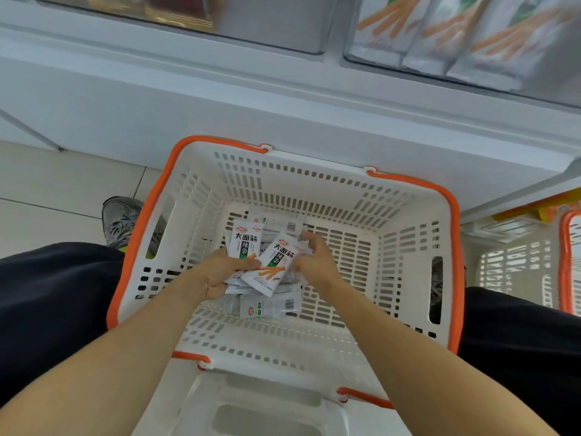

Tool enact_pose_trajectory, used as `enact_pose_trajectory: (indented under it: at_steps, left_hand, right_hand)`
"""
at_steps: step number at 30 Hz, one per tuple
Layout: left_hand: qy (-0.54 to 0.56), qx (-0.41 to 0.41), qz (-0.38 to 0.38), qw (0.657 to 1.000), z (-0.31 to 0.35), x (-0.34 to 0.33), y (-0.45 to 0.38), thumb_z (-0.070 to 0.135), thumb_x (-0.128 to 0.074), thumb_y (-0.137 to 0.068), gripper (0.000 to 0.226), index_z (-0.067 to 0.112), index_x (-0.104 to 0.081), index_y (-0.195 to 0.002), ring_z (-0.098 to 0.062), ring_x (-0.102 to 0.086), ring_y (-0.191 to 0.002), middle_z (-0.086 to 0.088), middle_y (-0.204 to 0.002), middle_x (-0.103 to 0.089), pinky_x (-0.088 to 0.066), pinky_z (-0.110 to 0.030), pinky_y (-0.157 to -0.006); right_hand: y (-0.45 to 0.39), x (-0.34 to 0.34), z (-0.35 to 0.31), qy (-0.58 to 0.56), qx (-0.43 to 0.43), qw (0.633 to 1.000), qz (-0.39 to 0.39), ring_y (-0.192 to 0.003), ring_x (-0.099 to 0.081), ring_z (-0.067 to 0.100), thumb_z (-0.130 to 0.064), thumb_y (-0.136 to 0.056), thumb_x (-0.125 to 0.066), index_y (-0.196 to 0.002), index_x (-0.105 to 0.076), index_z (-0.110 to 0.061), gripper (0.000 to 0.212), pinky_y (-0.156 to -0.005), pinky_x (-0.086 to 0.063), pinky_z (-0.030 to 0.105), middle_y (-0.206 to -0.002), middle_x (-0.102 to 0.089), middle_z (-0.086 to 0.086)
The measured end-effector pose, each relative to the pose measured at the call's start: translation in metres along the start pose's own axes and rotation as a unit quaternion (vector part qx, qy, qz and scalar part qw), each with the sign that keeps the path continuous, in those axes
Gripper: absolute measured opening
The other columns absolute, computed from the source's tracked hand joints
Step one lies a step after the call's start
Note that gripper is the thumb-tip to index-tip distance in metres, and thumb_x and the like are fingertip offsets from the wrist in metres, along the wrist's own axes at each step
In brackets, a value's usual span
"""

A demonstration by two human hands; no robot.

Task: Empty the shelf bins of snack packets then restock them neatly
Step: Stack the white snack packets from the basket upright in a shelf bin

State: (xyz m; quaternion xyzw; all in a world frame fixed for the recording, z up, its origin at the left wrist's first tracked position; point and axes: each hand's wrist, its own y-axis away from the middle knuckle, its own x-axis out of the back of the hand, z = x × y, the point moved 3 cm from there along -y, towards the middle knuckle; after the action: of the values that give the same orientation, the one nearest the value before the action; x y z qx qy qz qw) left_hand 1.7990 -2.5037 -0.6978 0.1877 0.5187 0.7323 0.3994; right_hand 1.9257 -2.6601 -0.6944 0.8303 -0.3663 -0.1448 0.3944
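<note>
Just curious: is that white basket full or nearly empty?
Nearly empty. The basket holds only a small pile of packets; bare slotted floor shows around them.

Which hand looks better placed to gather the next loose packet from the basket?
Right hand: its fingers are only on one packet's edge, while the left hand already grips a stack of packets.

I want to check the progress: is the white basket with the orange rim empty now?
No, several snack packets lie on the floor of the basket, and the left hand and the right hand each grip some more.
</note>
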Motion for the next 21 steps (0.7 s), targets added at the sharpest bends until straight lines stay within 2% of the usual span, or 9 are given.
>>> enact_pose_trajectory:
  at_steps: [2, 4, 7, 10, 13, 15, 16, 18, 21]
  left_hand:
    - [-0.012, -0.01, -0.005, 1.0, 0.002, -0.003, -0.001, -0.004, -0.074, -0.082, 0.03, 0.003, -0.068, -0.11, -0.032, -0.075, -0.086, -0.022, -0.109, -0.073, -0.063, -0.049, -0.067]
    - [-0.03, -0.011, -0.028, 0.999, 0.001, -0.006, 0.001, -0.001, -0.074, -0.082, 0.032, 0.005, -0.068, -0.113, -0.031, -0.074, -0.087, -0.02, -0.11, -0.074, -0.063, -0.043, -0.061]
    - [-0.038, 0.0, -0.069, 0.997, -0.002, -0.012, 0.002, 0.013, -0.074, -0.085, 0.028, 0.009, -0.072, -0.112, -0.03, -0.075, -0.09, -0.019, -0.108, -0.074, -0.062, -0.043, -0.065]
    - [-0.09, -0.026, -0.057, 0.994, -0.003, -0.016, -0.004, 0.014, -0.075, -0.085, 0.026, 0.009, -0.072, -0.111, -0.024, -0.075, -0.087, -0.014, -0.102, -0.077, -0.062, -0.039, -0.071]
    - [-0.1, -0.035, -0.016, 0.994, -0.006, -0.013, -0.014, 0.012, -0.079, -0.083, 0.032, 0.007, -0.07, -0.113, -0.025, -0.075, -0.088, -0.012, -0.101, -0.077, -0.061, -0.039, -0.075]
    - [-0.072, -0.026, 0.012, 0.997, -0.009, -0.005, -0.018, 0.01, -0.079, -0.082, 0.034, 0.008, -0.069, -0.115, -0.029, -0.074, -0.09, -0.015, -0.106, -0.076, -0.06, -0.045, -0.078]
    - [-0.063, -0.025, 0.021, 0.998, -0.009, -0.002, -0.019, 0.008, -0.078, -0.083, 0.034, 0.007, -0.069, -0.116, -0.029, -0.074, -0.088, -0.015, -0.105, -0.076, -0.06, -0.045, -0.076]
    - [-0.054, -0.023, 0.028, 0.998, -0.009, 0.001, -0.019, 0.004, -0.073, -0.087, 0.033, 0.004, -0.066, -0.12, -0.028, -0.074, -0.081, -0.015, -0.099, -0.076, -0.06, -0.04, -0.066]
    - [-0.029, -0.014, 0.008, 0.999, -0.008, -0.002, -0.016, 0.0, -0.064, -0.093, 0.027, 0.003, -0.064, -0.12, -0.026, -0.075, -0.071, -0.015, -0.091, -0.077, -0.059, -0.035, -0.056]
  right_hand:
    - [-0.004, 0.001, 0.005, -0.165, -0.09, 0.982, -0.006, -0.09, -0.074, 0.029, 0.008, -0.087, -0.068, -0.136, -0.037, -0.01, 0.061, -0.072, -0.063, 0.04, -0.121, -0.065, 0.018]
    - [-0.006, 0.003, 0.007, -0.174, -0.107, 0.979, -0.022, -0.087, -0.075, 0.033, 0.008, -0.085, -0.073, -0.13, -0.042, 0.0, 0.055, -0.068, -0.063, 0.043, -0.113, -0.07, 0.023]
    - [-0.006, 0.004, 0.003, -0.119, -0.065, 0.989, -0.056, -0.087, -0.075, 0.035, 0.012, -0.081, -0.074, -0.125, -0.049, 0.004, 0.051, -0.067, -0.063, 0.045, -0.103, -0.074, 0.022]
    - [-0.008, -0.004, -0.005, -0.072, -0.014, 0.993, -0.092, -0.085, -0.075, 0.027, 0.005, -0.083, -0.076, -0.117, -0.06, -0.001, 0.037, -0.067, -0.063, 0.04, -0.1, -0.073, 0.015]
    - [-0.028, 0.002, -0.005, 0.078, 0.022, 0.997, -0.015, -0.089, -0.069, 0.015, -0.018, -0.094, -0.071, -0.123, -0.06, -0.013, 0.032, -0.079, -0.061, 0.035, -0.104, -0.068, 0.0]
    - [-0.044, 0.018, 0.006, 0.235, 0.044, 0.967, 0.085, -0.102, -0.064, 0.022, -0.024, -0.094, -0.067, -0.134, -0.052, -0.011, 0.045, -0.087, -0.056, 0.039, -0.119, -0.064, 0.005]
    - [-0.048, 0.023, 0.013, 0.287, 0.05, 0.951, 0.105, -0.108, -0.063, 0.026, -0.026, -0.092, -0.069, -0.136, -0.049, -0.008, 0.052, -0.089, -0.054, 0.039, -0.125, -0.062, 0.01]
    - [-0.049, 0.023, 0.031, 0.328, 0.045, 0.939, 0.091, -0.107, -0.063, 0.029, -0.031, -0.085, -0.078, -0.132, -0.049, -0.004, 0.061, -0.087, -0.054, 0.039, -0.122, -0.063, 0.013]
    - [-0.046, 0.017, 0.045, 0.304, 0.011, 0.949, 0.084, -0.096, -0.067, 0.026, -0.018, -0.078, -0.082, -0.118, -0.057, -0.005, 0.049, -0.081, -0.057, 0.04, -0.107, -0.069, 0.01]
